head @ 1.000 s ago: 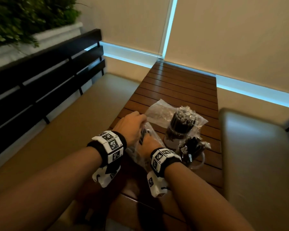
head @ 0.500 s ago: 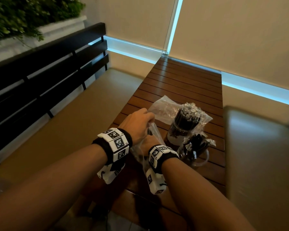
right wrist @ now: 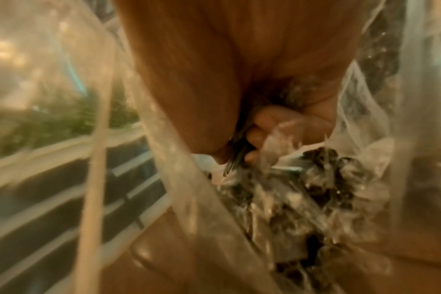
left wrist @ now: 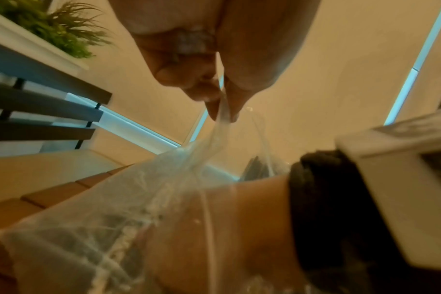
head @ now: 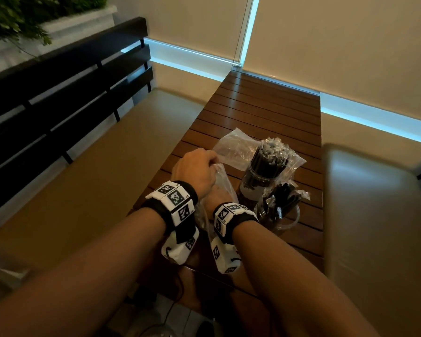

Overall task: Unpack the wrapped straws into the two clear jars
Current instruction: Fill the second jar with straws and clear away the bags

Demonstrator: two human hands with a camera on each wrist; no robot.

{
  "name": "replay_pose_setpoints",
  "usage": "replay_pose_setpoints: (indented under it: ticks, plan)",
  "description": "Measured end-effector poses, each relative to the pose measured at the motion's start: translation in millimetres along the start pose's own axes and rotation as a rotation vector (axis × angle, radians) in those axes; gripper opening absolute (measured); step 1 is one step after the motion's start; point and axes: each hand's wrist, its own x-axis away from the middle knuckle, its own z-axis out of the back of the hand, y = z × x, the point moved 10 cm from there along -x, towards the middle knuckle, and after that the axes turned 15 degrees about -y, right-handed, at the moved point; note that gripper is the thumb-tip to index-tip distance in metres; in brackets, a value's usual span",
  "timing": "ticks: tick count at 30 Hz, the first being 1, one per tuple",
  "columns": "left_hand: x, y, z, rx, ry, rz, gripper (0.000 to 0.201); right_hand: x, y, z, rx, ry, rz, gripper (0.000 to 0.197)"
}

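The left hand (head: 197, 170), at the near left of the slatted wooden tabletop (head: 265, 113), pinches the rim of a thin, crinkly clear plastic bag (left wrist: 108, 228) between thumb and fingertips, likely lifting it to keep the mouth open. Just right, the right hand (right wrist: 239, 79) is sunk inside that bag, its grip curled round a clump of black wrapped straws (right wrist: 312, 191), probably to draw them out. Further right stands a tall clear jar (head: 259, 183) packed with upright straws; a lower clear jar (head: 281, 218), touching it on the near side, holds only a few.
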Motion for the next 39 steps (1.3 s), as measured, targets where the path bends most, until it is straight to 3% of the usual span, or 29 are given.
replay_pose_setpoints:
  ticks: [5,10,18,22,24,27,29,33,35,37,39]
  plan:
    - [7.8,-14.9,-9.9,0.266,0.042,0.155,0.010,25.4,-8.6,35.3,0.057,0.072,0.072,0.033]
    - [10.3,-23.8,-23.2,0.344,0.057,0.232,0.011,60.5,1.6,50.0,0.082,-0.087,0.062,0.035]
    - [5.4,-64.9,-84.7,0.556,-0.005,0.395,0.017,193.7,55.7,103.2,0.257,-0.048,-0.039,0.022]
    - [16.3,-62.4,-108.1,0.489,-0.128,0.486,0.012,245.0,76.6,126.9,0.182,0.009,-0.001,0.021]
    - [20.4,-48.6,-108.5,0.352,-0.199,0.469,0.019,248.8,81.4,142.7,0.099,0.136,0.048,0.020]
    - [24.5,-13.6,-85.6,0.438,-0.104,0.306,0.033,222.3,76.0,135.8,-0.087,0.366,0.180,0.019]
    - [29.4,8.8,-73.0,0.824,-0.072,0.148,0.034,196.1,64.9,109.0,-0.187,0.474,0.292,0.023]
    - [43.5,51.6,-61.1,1.535,-0.227,-0.122,0.023,162.4,40.9,56.0,-0.337,0.580,0.453,0.033]
    - [47.0,48.0,-57.4,1.593,-0.169,-0.058,0.023,154.4,26.5,40.0,-0.390,0.534,0.526,0.034]
    - [47.4,31.1,-58.1,1.445,-0.078,0.097,0.032,153.0,16.9,31.4,-0.270,0.486,0.532,0.033]
    - [49.1,14.3,-54.9,1.212,-0.017,0.208,0.031,163.6,25.1,40.7,-0.144,0.548,0.468,0.033]
